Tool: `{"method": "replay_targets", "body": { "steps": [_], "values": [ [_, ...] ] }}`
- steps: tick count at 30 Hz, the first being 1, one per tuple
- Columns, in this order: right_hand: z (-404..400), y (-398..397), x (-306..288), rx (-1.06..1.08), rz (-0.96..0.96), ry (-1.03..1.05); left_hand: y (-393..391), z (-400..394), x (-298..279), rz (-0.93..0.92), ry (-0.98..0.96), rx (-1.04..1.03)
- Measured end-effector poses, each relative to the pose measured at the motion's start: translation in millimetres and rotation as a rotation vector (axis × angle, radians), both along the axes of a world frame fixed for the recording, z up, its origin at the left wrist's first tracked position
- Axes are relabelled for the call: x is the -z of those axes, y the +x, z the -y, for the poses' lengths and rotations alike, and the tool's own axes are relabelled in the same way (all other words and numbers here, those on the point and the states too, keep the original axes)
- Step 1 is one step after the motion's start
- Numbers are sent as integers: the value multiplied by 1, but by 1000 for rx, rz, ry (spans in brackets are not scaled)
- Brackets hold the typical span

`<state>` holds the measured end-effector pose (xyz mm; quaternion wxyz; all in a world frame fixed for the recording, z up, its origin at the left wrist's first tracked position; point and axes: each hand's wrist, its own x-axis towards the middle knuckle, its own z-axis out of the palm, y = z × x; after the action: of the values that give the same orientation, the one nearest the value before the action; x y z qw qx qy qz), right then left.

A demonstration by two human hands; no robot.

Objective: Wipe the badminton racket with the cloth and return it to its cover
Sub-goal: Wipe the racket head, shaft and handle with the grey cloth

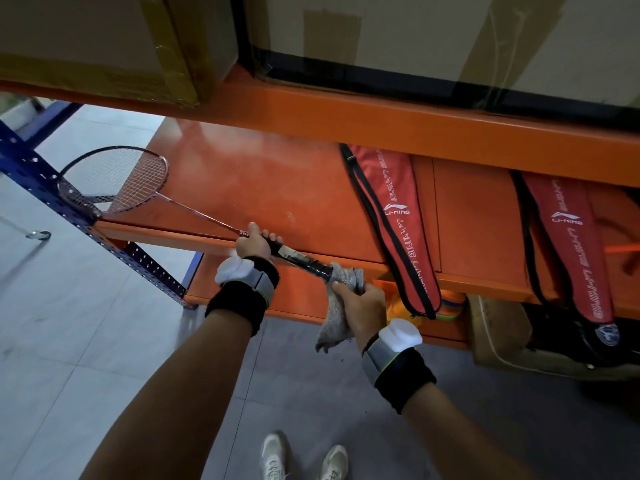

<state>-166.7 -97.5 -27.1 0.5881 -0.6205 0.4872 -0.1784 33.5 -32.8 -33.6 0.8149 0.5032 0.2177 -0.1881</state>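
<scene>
My left hand (254, 242) grips the badminton racket (194, 209) at the top of its black handle, with the strung head pointing left past the shelf's corner. The grey cloth (337, 306) is bunched in my right hand (363, 303) and wraps the butt end of the handle. A red racket cover (391, 216) with a black edge lies flat on the orange shelf (263, 181), just right of my right hand, its lower end hanging over the front edge.
A second red cover (568, 244) lies farther right on the shelf. An orange beam (381, 123) with cardboard boxes (104, 39) on it hangs close above. A blue upright (38, 181) stands at left. Coloured discs (450, 306) and a box (498, 330) sit below the shelf.
</scene>
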Motion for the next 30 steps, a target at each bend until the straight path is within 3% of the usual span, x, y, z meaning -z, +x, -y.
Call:
{"method": "replay_targets", "body": {
  "steps": [6,13,18,22,30],
  "values": [
    [25,-11,3,-160,33,155,12,1,5,58,89,57],
    [53,11,4,-51,75,417,8,-12,16,75,194,286],
    [53,58,15,-147,-23,234,-2,-31,31,110,269,419],
    [38,109,25,-198,27,273,14,-51,36,137,305,478],
    [-3,221,39,-91,-1,278,101,-90,26,159,349,490]
  ]
}}
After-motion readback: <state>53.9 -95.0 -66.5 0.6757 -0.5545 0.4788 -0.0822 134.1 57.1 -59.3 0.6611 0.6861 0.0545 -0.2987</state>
